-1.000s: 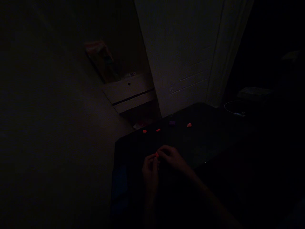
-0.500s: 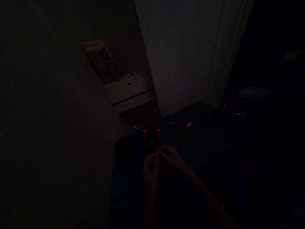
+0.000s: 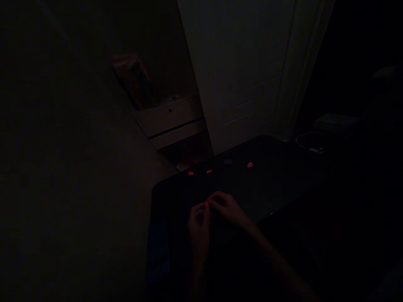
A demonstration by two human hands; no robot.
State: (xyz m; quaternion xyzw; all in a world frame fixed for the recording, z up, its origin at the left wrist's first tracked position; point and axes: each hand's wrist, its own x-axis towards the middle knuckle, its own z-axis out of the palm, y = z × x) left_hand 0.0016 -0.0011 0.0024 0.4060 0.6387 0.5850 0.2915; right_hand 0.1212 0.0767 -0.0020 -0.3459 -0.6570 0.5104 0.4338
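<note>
In the dim head view, a small bright red-orange piece (image 3: 207,204) shows between the fingertips of both hands, above the dark table (image 3: 239,184). My left hand (image 3: 199,220) pinches it from the left, thumb and finger closed on it. From the right, the fingers of my right hand (image 3: 224,204) meet at the same piece, also in a pinch. Its exact kind is too small and dark to tell. Beyond the hands lie similar glowing red pieces: one at the left (image 3: 191,173), a short bar-like one (image 3: 209,171), and a rounded one (image 3: 249,165).
A small purplish block (image 3: 227,162) lies near the table's far edge. On the left side rests a dark blue flat object (image 3: 158,247). Behind stand a drawer unit (image 3: 173,119) and a pale door (image 3: 242,75). A thin white cable (image 3: 302,140) loops at the right.
Both hands stay almost where they were, still at the small red piece, which shows slightly differently between the fingertips. The pieces on the table have not moved.
</note>
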